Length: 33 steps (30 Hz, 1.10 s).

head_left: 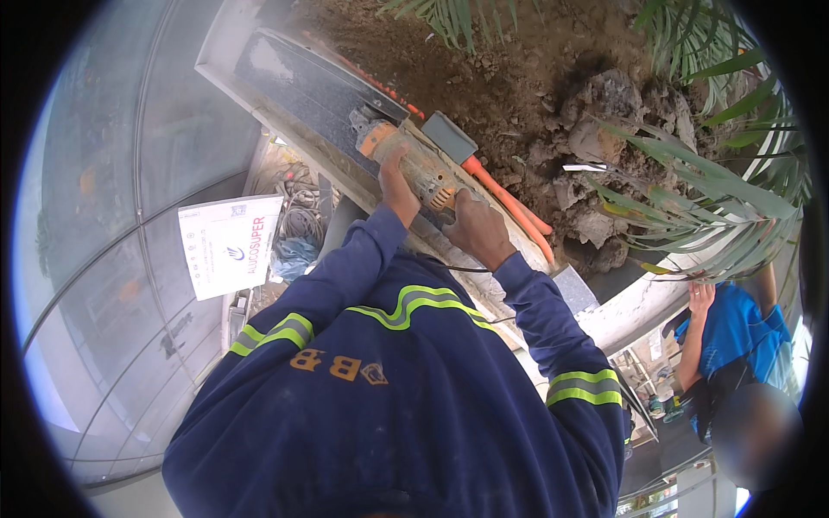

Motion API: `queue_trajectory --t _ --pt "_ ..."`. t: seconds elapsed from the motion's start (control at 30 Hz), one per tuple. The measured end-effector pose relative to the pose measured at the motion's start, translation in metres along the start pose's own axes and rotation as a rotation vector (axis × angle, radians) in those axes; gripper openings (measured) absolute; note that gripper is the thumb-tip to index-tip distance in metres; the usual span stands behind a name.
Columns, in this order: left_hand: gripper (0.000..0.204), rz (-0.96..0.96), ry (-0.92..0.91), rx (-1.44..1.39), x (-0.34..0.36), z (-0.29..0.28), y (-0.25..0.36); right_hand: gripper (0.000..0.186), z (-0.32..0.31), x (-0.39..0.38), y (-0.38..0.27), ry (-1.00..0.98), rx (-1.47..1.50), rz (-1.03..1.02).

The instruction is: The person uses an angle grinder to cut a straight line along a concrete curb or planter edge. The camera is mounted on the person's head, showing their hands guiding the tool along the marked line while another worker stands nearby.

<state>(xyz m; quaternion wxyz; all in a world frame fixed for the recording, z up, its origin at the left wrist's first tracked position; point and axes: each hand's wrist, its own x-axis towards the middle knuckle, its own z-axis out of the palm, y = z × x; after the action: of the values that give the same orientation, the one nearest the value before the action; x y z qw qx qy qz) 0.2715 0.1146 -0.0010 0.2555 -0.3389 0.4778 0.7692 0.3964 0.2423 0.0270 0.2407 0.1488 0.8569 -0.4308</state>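
Both my hands hold a dusty orange angle grinder (423, 173) over the low wall. My left hand (397, 188) wraps round its body just behind the orange collar. My right hand (480, 228) grips the rear end, by the vents. The grinder's head lies at the edge of a dark grey stone slab (302, 97); its disc I cannot make out clearly. Beside the grinder, on the soil side, rests a mallet with a grey block head (449, 138) and an orange handle (503, 197). A black cord (467, 269) runs below my right hand.
Soil (501, 95), rough clods (596, 129) and palm leaves (725, 194) lie beyond the wall. Glass panels (95, 259) rise on the left. A white printed board (229, 246) stands near coiled cables (300, 207). Another person in blue (734, 332) works at lower right.
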Motion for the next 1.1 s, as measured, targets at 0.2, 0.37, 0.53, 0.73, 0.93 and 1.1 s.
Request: queue_trajectory --t 0.2,0.37,0.53,0.73,0.93,1.1 --pt "0.031 -0.067 0.012 0.018 -0.020 0.010 0.000 0.045 -0.004 -0.016 -0.002 -0.015 0.007 0.029" --pt "0.032 0.066 -0.037 0.098 -0.009 0.003 -0.004 0.045 -0.003 -0.005 -0.001 -0.005 0.011 0.012" --pt "0.034 -0.018 0.003 0.017 -0.014 0.011 0.001 0.045 -0.002 -0.011 0.001 -0.003 0.018 0.010" --pt "0.037 -0.003 0.005 0.024 -0.009 0.008 0.000 0.038 -0.004 0.000 -0.003 0.011 0.001 0.002" --pt "0.038 -0.013 -0.026 0.023 -0.016 0.006 -0.004 0.038 -0.008 -0.016 -0.007 -0.029 0.005 0.048" --pt "0.037 -0.016 0.022 0.030 0.000 0.003 -0.001 0.038 -0.004 -0.001 -0.001 -0.021 0.004 0.007"
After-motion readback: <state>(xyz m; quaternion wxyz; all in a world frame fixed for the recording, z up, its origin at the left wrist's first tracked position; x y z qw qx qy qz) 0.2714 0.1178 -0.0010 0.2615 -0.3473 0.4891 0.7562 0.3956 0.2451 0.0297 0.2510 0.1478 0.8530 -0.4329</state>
